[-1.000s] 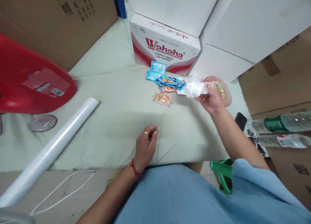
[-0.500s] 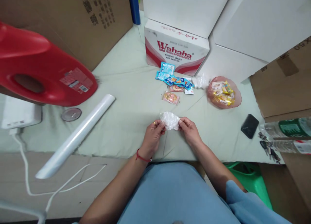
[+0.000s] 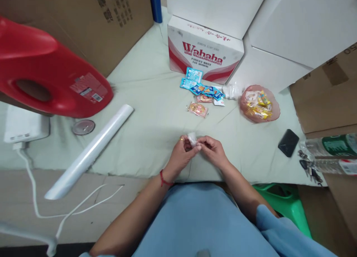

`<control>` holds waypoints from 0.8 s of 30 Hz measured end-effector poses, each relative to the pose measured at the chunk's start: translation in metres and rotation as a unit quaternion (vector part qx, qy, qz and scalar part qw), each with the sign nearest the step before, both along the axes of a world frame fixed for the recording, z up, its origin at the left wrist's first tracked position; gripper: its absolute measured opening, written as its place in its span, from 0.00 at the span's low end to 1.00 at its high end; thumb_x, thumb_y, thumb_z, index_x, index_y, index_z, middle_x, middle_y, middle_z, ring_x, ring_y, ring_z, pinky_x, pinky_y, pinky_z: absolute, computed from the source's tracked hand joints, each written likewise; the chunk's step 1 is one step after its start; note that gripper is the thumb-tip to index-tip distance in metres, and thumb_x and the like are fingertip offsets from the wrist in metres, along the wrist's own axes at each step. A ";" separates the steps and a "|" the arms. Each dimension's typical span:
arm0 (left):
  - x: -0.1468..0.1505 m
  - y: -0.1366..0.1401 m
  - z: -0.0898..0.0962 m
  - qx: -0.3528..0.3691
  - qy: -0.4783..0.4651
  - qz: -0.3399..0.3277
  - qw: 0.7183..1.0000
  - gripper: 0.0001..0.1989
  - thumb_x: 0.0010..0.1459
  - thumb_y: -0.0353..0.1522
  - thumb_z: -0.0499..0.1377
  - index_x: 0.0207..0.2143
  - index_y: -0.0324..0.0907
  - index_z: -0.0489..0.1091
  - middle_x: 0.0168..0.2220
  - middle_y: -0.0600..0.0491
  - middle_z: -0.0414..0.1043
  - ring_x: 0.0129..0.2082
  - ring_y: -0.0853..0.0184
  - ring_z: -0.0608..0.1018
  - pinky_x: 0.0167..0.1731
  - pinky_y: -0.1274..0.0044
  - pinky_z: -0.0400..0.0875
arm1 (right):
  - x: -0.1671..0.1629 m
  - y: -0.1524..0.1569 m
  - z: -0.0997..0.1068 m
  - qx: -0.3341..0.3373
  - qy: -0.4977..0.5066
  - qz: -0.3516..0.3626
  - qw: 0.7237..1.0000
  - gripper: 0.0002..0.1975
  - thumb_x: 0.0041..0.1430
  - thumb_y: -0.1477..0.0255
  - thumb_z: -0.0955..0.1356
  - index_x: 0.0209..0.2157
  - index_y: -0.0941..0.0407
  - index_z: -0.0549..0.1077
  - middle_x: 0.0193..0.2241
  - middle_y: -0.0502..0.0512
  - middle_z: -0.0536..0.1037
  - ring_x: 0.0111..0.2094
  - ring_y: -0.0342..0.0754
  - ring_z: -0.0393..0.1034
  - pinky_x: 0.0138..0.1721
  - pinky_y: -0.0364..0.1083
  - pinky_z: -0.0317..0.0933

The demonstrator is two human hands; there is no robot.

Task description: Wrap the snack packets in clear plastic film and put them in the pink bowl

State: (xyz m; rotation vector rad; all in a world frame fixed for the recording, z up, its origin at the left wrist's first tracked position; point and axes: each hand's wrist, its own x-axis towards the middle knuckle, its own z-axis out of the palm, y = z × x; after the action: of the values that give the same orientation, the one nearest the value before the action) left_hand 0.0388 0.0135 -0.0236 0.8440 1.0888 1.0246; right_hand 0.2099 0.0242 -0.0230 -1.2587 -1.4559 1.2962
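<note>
Between my two hands, above the cloth near the front edge, is a small crumpled clear plastic wrapper (image 3: pixel 192 138). My left hand (image 3: pixel 182 152) has its fingers closed round the wrapper's lower part, and a red cord circles that wrist. Thumb and fingers of my right hand (image 3: pixel 212 150) pinch at the wrapper's right side, touching the left fingertips. Beyond the hands lie a pink wrapped snack (image 3: pixel 198 109), several blue snack packets (image 3: pixel 208 90) and another crumpled plastic wrapper (image 3: pixel 232 90). A pink bowl (image 3: pixel 275 112) with yellow-wrapped snacks stands to their right.
A red jug (image 3: pixel 60 78), a white roll (image 3: pixel 90 151), a round lid (image 3: pixel 83 127) and a white power adapter (image 3: pixel 26 125) are at left. Behind stands a Wahaha carton (image 3: pixel 205 52). At right are a black case (image 3: pixel 288 143), keys (image 3: pixel 309 169) and plastic bottles (image 3: pixel 331 146).
The plastic wrapper, spread out between both hands before, is now bunched into a smaller clump. My hands have come closer together, their fingertips meeting. The view has shifted slightly.
</note>
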 end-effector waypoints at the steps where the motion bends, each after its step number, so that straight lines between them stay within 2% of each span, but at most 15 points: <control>1: 0.000 0.000 -0.001 0.002 0.002 -0.006 1.000 0.25 0.47 0.47 0.75 0.38 0.43 0.70 0.37 0.53 0.76 0.35 0.68 0.76 0.33 0.77 0.70 | -0.001 0.000 0.001 -0.030 0.033 -0.005 0.999 0.20 0.60 0.50 0.75 0.37 0.53 0.81 0.30 0.51 0.78 0.31 0.46 0.69 0.36 0.46 0.63; 3: 0.000 0.002 -0.003 0.001 0.002 -0.005 1.000 0.21 0.49 0.46 0.74 0.33 0.42 0.71 0.31 0.55 0.75 0.32 0.69 0.74 0.34 0.77 0.69 | -0.001 0.001 0.004 -0.075 0.088 -0.041 0.992 0.20 0.56 0.51 0.77 0.36 0.54 0.80 0.27 0.49 0.76 0.28 0.44 0.66 0.33 0.45 0.61; 5: -0.003 0.004 -0.005 -0.013 -0.011 0.029 0.999 0.19 0.49 0.44 0.73 0.29 0.42 0.71 0.26 0.58 0.71 0.28 0.71 0.71 0.32 0.77 0.67 | 0.002 0.004 0.009 -0.102 0.138 -0.094 0.981 0.19 0.52 0.53 0.80 0.35 0.54 0.80 0.25 0.47 0.73 0.25 0.42 0.62 0.30 0.43 0.58; 8: -0.011 0.007 -0.005 -0.038 -0.042 0.095 0.994 0.18 0.45 0.41 0.74 0.29 0.42 0.72 0.25 0.60 0.70 0.27 0.73 0.69 0.31 0.79 0.66 | 0.013 0.008 0.014 -0.137 0.219 -0.146 0.955 0.19 0.48 0.57 0.82 0.34 0.53 0.79 0.25 0.45 0.70 0.25 0.41 0.61 0.28 0.41 0.58; 10: -0.017 0.008 -0.002 -0.047 -0.062 0.111 0.991 0.16 0.43 0.38 0.74 0.31 0.41 0.73 0.26 0.60 0.71 0.28 0.73 0.70 0.32 0.79 0.66 | 0.021 0.008 0.016 -0.155 0.253 -0.162 0.941 0.19 0.47 0.59 0.82 0.35 0.53 0.78 0.26 0.45 0.70 0.27 0.41 0.62 0.29 0.41 0.59; 13: -0.024 0.009 0.002 -0.075 -0.113 0.088 0.987 0.17 0.44 0.38 0.73 0.35 0.41 0.75 0.32 0.56 0.77 0.32 0.70 0.76 0.36 0.77 0.71 | 0.031 0.005 0.017 -0.162 0.280 -0.158 0.933 0.17 0.48 0.62 0.81 0.35 0.52 0.75 0.29 0.47 0.72 0.30 0.43 0.65 0.31 0.42 0.63; 17: -0.027 0.012 0.008 -0.151 -0.168 0.051 0.973 0.27 0.55 0.53 0.66 0.44 0.41 0.76 0.40 0.45 0.82 0.38 0.62 0.81 0.40 0.72 0.75 | 0.036 0.002 0.020 -0.178 0.296 -0.120 0.931 0.17 0.49 0.61 0.80 0.34 0.52 0.73 0.26 0.47 0.72 0.25 0.43 0.62 0.27 0.43 0.60; 19: -0.026 0.014 0.011 -0.175 -0.154 0.025 0.972 0.30 0.55 0.56 0.66 0.45 0.40 0.76 0.40 0.44 0.82 0.39 0.61 0.82 0.40 0.72 0.75 | 0.035 0.002 0.022 -0.191 0.301 -0.105 0.928 0.18 0.48 0.61 0.80 0.33 0.52 0.73 0.24 0.46 0.71 0.22 0.41 0.59 0.24 0.42 0.57; 22: -0.024 0.012 0.016 -0.140 -0.114 -0.032 0.983 0.28 0.51 0.55 0.71 0.41 0.41 0.79 0.38 0.47 0.81 0.38 0.63 0.79 0.38 0.74 0.73 | 0.033 0.003 0.026 -0.200 0.303 -0.082 0.928 0.18 0.48 0.60 0.81 0.32 0.53 0.74 0.22 0.45 0.70 0.20 0.40 0.58 0.23 0.41 0.56; 24: -0.021 0.008 0.018 -0.101 -0.099 -0.064 0.988 0.24 0.49 0.53 0.73 0.35 0.42 0.79 0.32 0.51 0.78 0.32 0.66 0.75 0.33 0.75 0.69 | 0.031 0.005 0.026 -0.199 0.296 -0.072 0.932 0.19 0.48 0.59 0.81 0.32 0.54 0.74 0.22 0.45 0.70 0.20 0.40 0.58 0.23 0.41 0.57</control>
State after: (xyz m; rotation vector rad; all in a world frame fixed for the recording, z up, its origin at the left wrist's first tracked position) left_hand 0.0178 0.0217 -0.0058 0.6255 0.9398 0.8545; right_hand 0.2408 0.0289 0.0035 -1.0561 -0.6837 1.7328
